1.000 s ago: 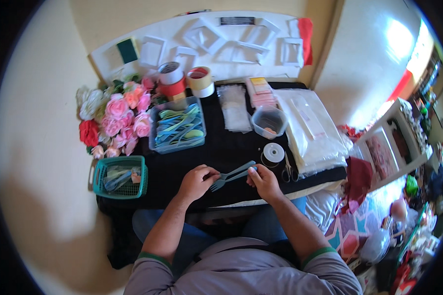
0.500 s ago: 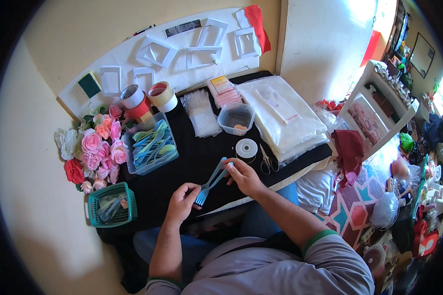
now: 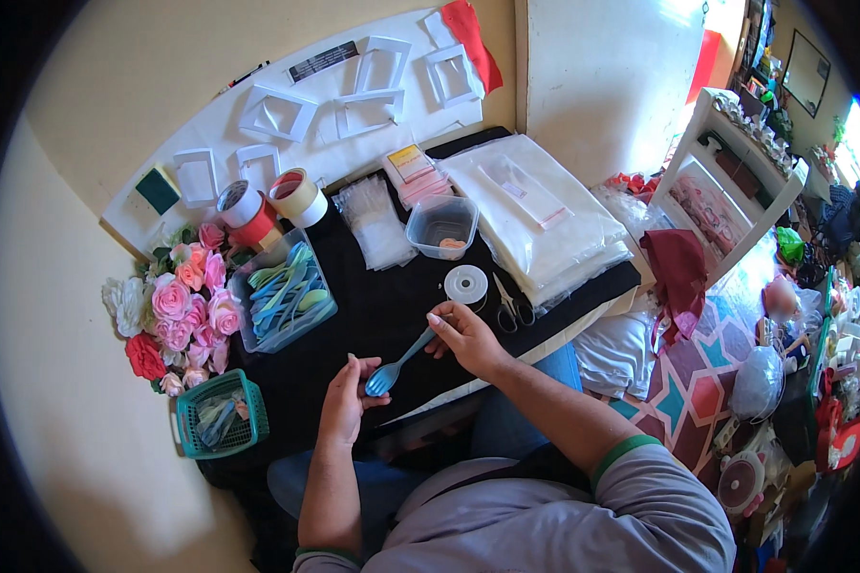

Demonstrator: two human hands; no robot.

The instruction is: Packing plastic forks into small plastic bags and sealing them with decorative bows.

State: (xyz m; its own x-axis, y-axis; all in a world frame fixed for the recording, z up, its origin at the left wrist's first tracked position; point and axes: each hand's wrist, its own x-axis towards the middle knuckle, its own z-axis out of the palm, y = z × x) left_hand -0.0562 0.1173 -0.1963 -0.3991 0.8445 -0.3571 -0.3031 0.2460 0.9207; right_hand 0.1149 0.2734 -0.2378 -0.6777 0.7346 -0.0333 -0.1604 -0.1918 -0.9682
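Note:
A blue plastic fork [image 3: 383, 380] lies slantwise between my hands above the table's near edge, its head toward the left. A second blue utensil seems nested against it, though its shape is mostly hidden. My right hand [image 3: 470, 345] pinches the handle end between thumb and fingers. Around the head, my left hand [image 3: 342, 399] holds loosely, thumb above and fingertips below. Left of them, a clear plastic tub [image 3: 308, 322] is filled with blue and green spoons and forks. A green basket [image 3: 249, 444] nearer me contains small clear packets with utensils.
Beyond my right hand are a white ribbon spool [image 3: 465, 284], scissors [image 3: 514, 310] and a clear container [image 3: 441, 229]. Plastic sleeves [image 3: 554, 215] are stacked at the right. Tape rolls [image 3: 299, 198] and artificial roses [image 3: 174, 298] stand at the left, by the wall.
The two blue utensils, spread apart at their handles before, have come together into one line. My left thumb has lifted somewhat off the head. The view has shifted slightly.

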